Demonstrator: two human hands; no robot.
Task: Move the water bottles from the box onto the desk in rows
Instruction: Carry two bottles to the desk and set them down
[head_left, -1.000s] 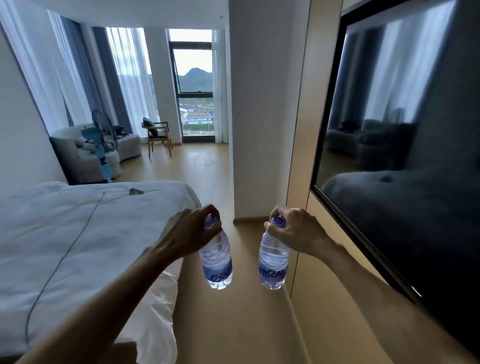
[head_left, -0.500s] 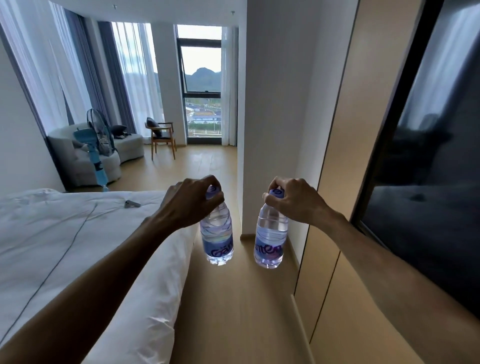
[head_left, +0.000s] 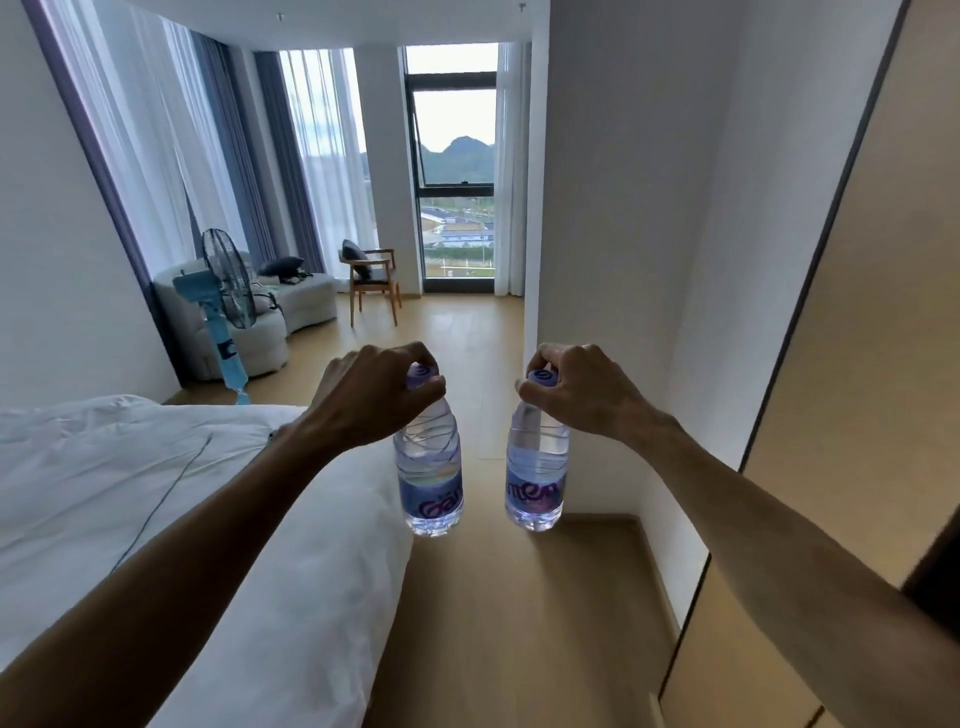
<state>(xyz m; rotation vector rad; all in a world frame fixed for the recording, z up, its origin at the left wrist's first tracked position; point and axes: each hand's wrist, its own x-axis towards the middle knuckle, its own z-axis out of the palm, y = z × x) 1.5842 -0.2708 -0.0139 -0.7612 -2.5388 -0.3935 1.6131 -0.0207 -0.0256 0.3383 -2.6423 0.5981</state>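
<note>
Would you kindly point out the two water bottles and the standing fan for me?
Left-hand water bottle (head_left: 430, 486): head view, on its label.
Right-hand water bottle (head_left: 535, 483): head view, on its label.
Standing fan (head_left: 228, 286): head view, on its round grille.

**A bright bedroom**

You see a white bed (head_left: 156, 493) on your left and a wood floor (head_left: 519, 623). Far off stand a blue fan (head_left: 223, 312), a pale sofa (head_left: 291, 306), a wooden chair (head_left: 371, 275) and a tall window (head_left: 457, 171) showing hills.

Bottle caps (head_left: 422, 375) half hidden under fingers (head_left: 395, 364); bed (head_left: 156, 493) cut by left edge.
</note>
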